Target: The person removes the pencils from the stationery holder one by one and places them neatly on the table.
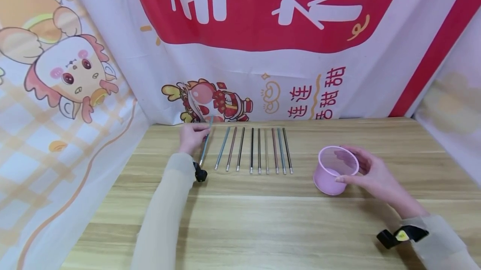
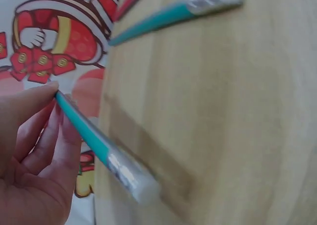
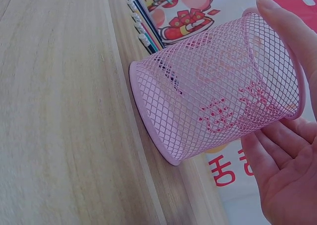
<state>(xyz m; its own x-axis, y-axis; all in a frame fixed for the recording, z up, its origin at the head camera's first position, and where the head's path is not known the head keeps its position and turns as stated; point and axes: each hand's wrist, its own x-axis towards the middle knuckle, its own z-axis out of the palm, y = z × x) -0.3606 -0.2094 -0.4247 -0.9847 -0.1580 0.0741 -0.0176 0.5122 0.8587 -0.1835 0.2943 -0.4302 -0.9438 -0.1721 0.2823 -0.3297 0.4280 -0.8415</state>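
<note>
At the far left of the table, my left hand (image 1: pixel 192 137) pinches a teal-blue pencil (image 1: pixel 204 151) between thumb and fingertips. In the left wrist view this pencil (image 2: pixel 91 136) slants, its white eraser end apart from its shadow. To the right of that hand several pencils (image 1: pixel 252 149), dark, blue, reddish and pale, lie side by side, eraser ends toward me. My right hand (image 1: pixel 375 176) holds a pink mesh pen holder (image 1: pixel 327 180) by its upper part, thumb on the near side and fingers round the far side. The pen holder (image 3: pixel 198 91) has no pencil in it.
The wooden table (image 1: pixel 244 228) meets a white and red printed cloth (image 1: pixel 244 32) at its back edge. Another printed cloth (image 1: pixel 67 136) hangs along the left side. A wrist camera (image 1: pixel 201 173) sits at the left wrist, and another (image 1: pixel 400 236) at the right.
</note>
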